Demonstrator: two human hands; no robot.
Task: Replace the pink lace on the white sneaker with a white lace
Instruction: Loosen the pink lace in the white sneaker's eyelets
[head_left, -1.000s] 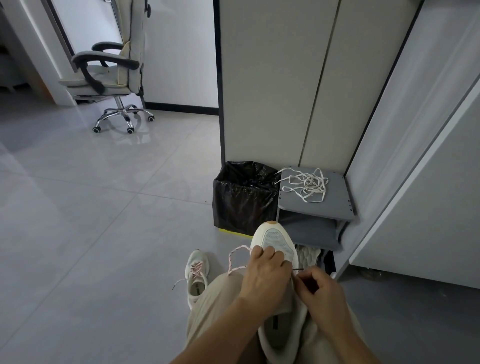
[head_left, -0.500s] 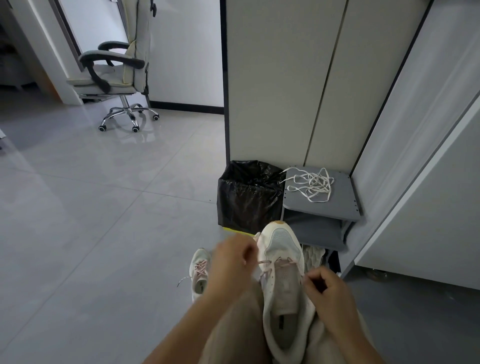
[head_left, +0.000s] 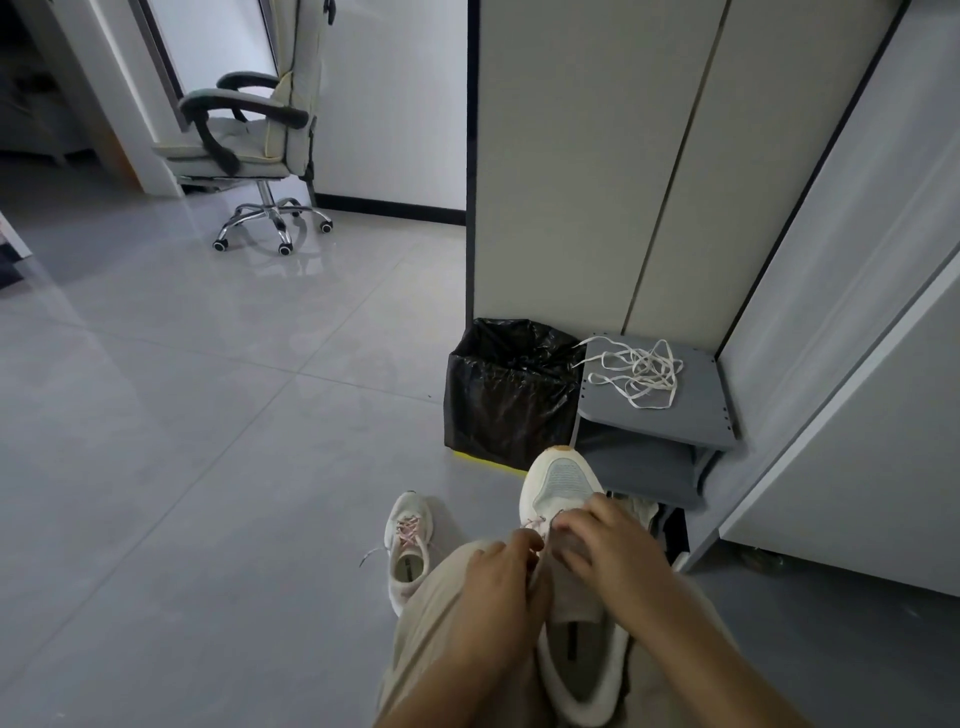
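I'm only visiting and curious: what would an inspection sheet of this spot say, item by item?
Surface: grey tiled floor; the work rests on the person's lap.
Job's things: white sneaker on the lap, toe pointing away, pink lace in its front eyelets; white lace lying loose on the grey shelf.
Clutter: second sneaker on the floor, pink-laced; black-lined bin beside the shelf.
Hands: left hand and right hand both at the sneaker's eyelets; grips blurred.
Cables: nothing seen.
Surroundings: office chair far left; tall cabinet behind the shelf.
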